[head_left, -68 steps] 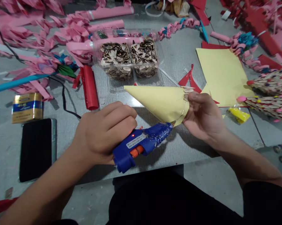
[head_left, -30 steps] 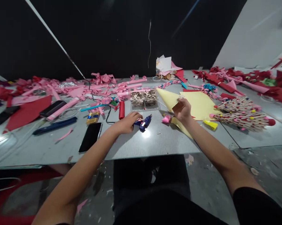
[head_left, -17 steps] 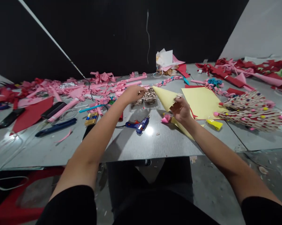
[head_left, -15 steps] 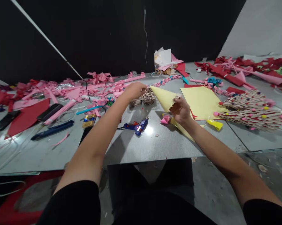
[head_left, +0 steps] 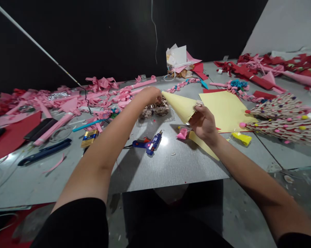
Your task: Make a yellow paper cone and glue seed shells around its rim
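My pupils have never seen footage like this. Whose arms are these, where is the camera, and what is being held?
There is no machine here: the bare arms belong to the person wearing the camera on their head, looking forward and down. The right hand holds a yellow paper cone by its wide end. The left hand is over mottled shell-like pieces; whether it grips any is hidden. On the grey table lie a blue glue gun, a yellow sheet, pink paper and, at the picture's right, two decorated cones dotted with coloured balls.
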Available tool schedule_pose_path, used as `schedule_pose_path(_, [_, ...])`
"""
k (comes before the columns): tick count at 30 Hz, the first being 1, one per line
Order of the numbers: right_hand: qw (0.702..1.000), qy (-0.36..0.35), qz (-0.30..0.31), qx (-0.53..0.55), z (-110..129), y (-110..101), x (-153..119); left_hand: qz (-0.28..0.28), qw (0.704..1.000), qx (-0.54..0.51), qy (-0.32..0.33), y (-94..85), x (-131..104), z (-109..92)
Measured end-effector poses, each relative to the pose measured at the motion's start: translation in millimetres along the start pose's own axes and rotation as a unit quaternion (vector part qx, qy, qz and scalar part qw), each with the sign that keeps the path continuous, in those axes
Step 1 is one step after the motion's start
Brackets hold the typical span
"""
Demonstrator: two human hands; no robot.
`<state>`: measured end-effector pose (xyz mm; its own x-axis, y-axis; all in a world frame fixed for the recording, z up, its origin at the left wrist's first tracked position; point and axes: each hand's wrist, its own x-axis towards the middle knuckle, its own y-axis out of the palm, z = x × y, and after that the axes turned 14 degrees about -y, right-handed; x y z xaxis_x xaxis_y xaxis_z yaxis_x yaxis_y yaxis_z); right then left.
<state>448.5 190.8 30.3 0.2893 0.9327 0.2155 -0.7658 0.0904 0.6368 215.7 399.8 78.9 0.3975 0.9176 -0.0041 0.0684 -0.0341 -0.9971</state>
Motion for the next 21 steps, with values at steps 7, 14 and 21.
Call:
schedule_pose_path(7, [1.0,0.01,0.005,-0.019,-1,3,-2,-0.115,0.974,-0.194,-0.029,-8.9,-71,3])
schedule_pose_path(14, [0.998,0.057,-0.001,-0.005,0,18,-20,-0.095,0.731,-0.666,-0.117,24.4,-211,-56])
schedule_pose_path(21, [0.997,0.072,-0.02,-0.014,-3,30,-46,0.027,0.495,-0.845,-0.202,55.7,-272,-131])
